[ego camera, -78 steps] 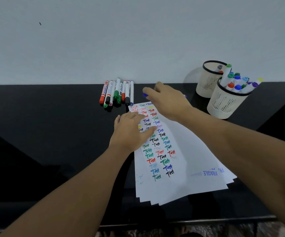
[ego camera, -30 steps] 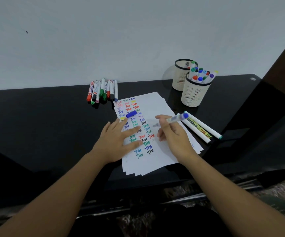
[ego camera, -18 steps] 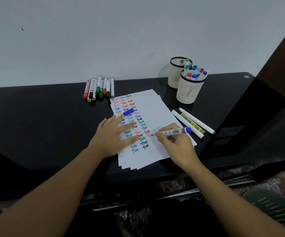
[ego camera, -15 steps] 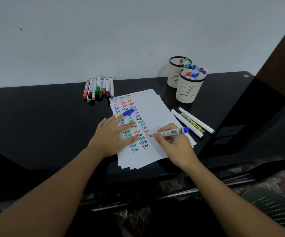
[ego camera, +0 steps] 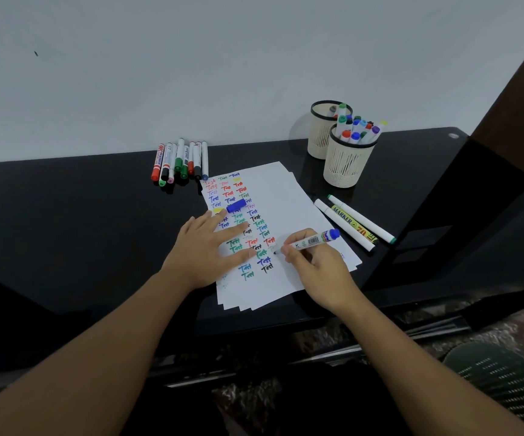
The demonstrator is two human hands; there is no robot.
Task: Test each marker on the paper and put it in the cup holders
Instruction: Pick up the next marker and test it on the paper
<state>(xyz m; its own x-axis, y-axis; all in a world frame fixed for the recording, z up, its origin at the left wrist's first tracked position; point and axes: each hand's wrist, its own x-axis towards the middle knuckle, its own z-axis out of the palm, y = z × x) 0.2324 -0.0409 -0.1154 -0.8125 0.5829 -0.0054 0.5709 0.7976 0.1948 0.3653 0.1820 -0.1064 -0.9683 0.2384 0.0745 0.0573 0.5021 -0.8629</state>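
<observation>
White-barrelled and blue at its back end, the marker (ego camera: 309, 241) lies pinched in the curled fingers of my right hand (ego camera: 314, 265), its dark tip down on the top sheet of the paper stack (ego camera: 289, 212) just right of the columns of coloured "Test" scribbles. My left hand (ego camera: 205, 247) lies flat with the fingers spread, pressing on the written part of the sheet and holding nothing. A loose blue cap (ego camera: 236, 205) rests on the paper beyond my left fingertips. Off the sheet's right edge, three more markers (ego camera: 353, 223) lie side by side, one with a yellow label. Beyond them stand two cream mesh cup holders (ego camera: 347, 163), touching, the nearer one full of capped markers, the farther one holding only a couple. A row of untested markers (ego camera: 180, 162) lies near the paper's far left corner. All of it sits on a glossy black tabletop (ego camera: 81, 221) pushed up to a plain pale wall (ego camera: 191, 64); patterned floor (ego camera: 506, 325) shows at lower right.
</observation>
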